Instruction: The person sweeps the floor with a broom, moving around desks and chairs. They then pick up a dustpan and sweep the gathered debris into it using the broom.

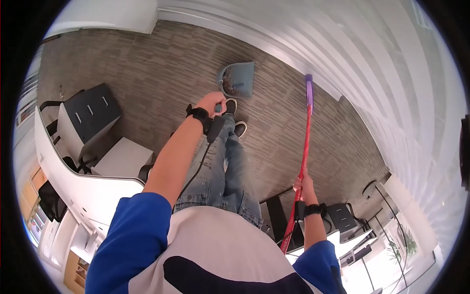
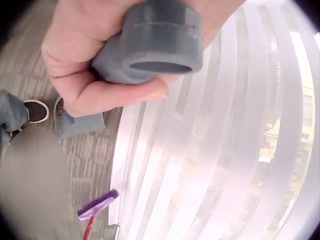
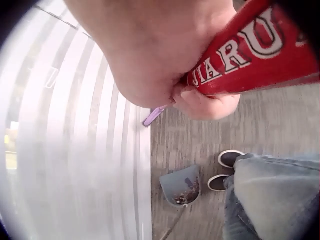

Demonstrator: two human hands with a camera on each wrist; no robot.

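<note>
My left hand (image 1: 210, 104) grips the grey end of the dustpan's handle (image 2: 162, 37), fingers curled round it. The grey-blue dustpan (image 1: 241, 78) lies on the floor just beyond the shoes, with dark debris (image 3: 187, 194) in it. My right hand (image 1: 306, 188) holds the red broom pole (image 1: 306, 142), which bears white lettering in the right wrist view. At the pole's far end the purple broom head (image 1: 309, 90) is down by the foot of the white wall, to the right of the dustpan and apart from it.
Striped white blinds (image 2: 200, 150) run along the right side. Grey patterned carpet (image 1: 171, 63) covers the floor. On the left stand a dark-fronted drawer cabinet (image 1: 90, 110) and a white desk (image 1: 98, 193); more drawers (image 1: 341, 218) and cables are at lower right.
</note>
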